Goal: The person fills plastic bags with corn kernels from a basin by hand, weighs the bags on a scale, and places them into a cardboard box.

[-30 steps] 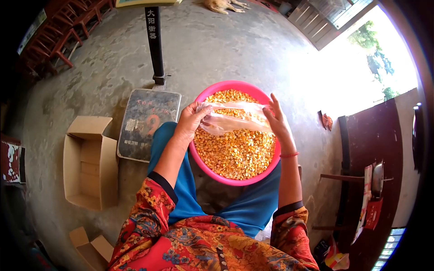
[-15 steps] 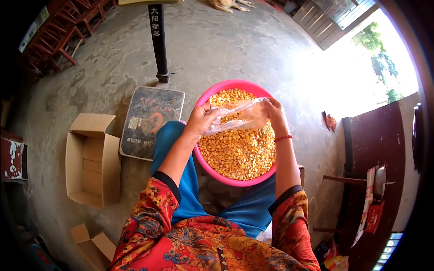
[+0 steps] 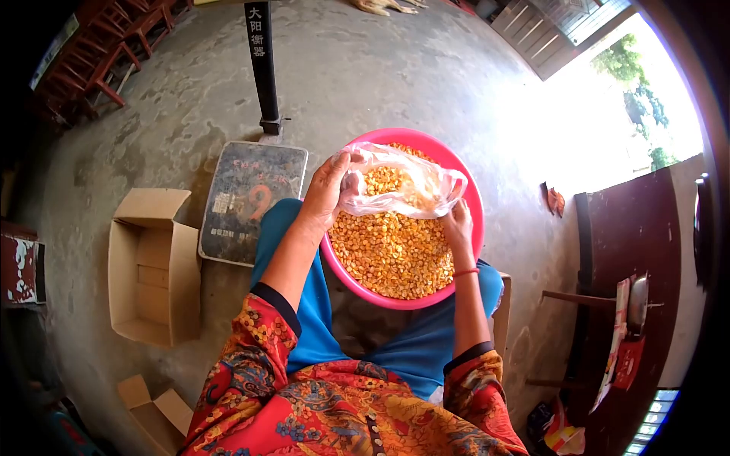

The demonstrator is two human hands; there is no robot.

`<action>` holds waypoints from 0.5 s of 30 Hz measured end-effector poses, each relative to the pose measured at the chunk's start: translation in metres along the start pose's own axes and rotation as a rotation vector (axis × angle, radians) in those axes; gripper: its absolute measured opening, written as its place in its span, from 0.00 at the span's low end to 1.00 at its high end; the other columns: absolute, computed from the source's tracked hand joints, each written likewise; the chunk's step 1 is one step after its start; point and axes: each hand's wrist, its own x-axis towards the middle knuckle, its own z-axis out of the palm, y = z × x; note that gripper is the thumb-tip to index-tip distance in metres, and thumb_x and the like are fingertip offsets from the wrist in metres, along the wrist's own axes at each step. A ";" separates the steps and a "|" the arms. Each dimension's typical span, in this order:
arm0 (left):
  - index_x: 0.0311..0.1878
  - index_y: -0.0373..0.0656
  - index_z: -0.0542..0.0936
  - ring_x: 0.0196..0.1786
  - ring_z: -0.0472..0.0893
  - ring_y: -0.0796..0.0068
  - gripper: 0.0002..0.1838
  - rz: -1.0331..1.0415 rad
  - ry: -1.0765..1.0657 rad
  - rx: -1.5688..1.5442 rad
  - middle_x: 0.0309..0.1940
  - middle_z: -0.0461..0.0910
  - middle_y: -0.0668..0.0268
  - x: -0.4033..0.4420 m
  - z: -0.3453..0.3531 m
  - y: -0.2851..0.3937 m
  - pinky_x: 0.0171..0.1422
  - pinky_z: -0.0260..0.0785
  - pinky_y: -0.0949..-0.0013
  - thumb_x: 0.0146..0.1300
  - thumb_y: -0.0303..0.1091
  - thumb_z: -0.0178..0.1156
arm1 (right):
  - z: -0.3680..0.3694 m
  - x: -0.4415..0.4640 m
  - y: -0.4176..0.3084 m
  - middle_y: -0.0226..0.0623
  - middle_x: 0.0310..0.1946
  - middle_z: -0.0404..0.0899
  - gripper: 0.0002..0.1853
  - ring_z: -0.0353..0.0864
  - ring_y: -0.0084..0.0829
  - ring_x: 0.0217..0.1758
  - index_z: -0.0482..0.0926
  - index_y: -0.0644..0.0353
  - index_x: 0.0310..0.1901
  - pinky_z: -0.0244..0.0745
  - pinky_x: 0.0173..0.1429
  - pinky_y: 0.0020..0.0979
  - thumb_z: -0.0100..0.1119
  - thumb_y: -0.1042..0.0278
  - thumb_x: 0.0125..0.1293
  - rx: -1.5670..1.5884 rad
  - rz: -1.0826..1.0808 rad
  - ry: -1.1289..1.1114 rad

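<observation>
A thin clear plastic bag (image 3: 380, 204) is stretched between my hands over a pink basin (image 3: 395, 302) of yellow corn kernels (image 3: 391, 254). My left hand (image 3: 327, 188) is closed on the bag's left side. On the other side, my right hand (image 3: 458, 228) pinches the lower right edge, close to a handle loop. The bag's mouth is spread apart. Kernels show within its outline, but I cannot tell whether they lie inside or show through the film. The basin rests at my knees, on or just above my lap.
Left of the basin stands a platform scale (image 3: 255, 201) with a black post (image 3: 262, 72). An open cardboard box (image 3: 154, 270) sits beside it, another box (image 3: 156, 414) nearer me. A dark red table (image 3: 635, 228) stands right, chairs (image 3: 99, 57) far left. An animal (image 3: 384, 6) lies at the back.
The bag's mouth has opened wider. My left hand has risen slightly, while my right hand has moved down and now holds the bag's lower right edge.
</observation>
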 end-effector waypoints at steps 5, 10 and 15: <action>0.44 0.41 0.76 0.21 0.73 0.82 0.19 0.038 -0.001 0.024 0.21 0.75 0.68 -0.005 0.011 0.006 0.26 0.65 0.79 0.68 0.47 0.47 | 0.006 -0.016 -0.009 0.47 0.42 0.74 0.15 0.74 0.47 0.44 0.73 0.63 0.47 0.69 0.45 0.43 0.51 0.68 0.60 -0.130 -0.233 0.036; 0.48 0.41 0.75 0.26 0.75 0.80 0.18 0.014 -0.113 0.107 0.27 0.77 0.66 -0.005 0.005 0.000 0.28 0.68 0.76 0.69 0.45 0.45 | 0.001 -0.013 -0.001 0.45 0.29 0.77 0.10 0.77 0.43 0.33 0.76 0.64 0.41 0.71 0.36 0.38 0.51 0.70 0.60 -0.062 -0.173 0.062; 0.47 0.40 0.75 0.27 0.77 0.79 0.17 0.048 0.059 0.079 0.27 0.78 0.66 0.000 0.003 -0.005 0.31 0.72 0.75 0.68 0.44 0.47 | 0.011 -0.001 0.007 0.36 0.24 0.76 0.11 0.75 0.26 0.27 0.77 0.65 0.38 0.68 0.30 0.28 0.48 0.67 0.65 0.458 0.118 0.164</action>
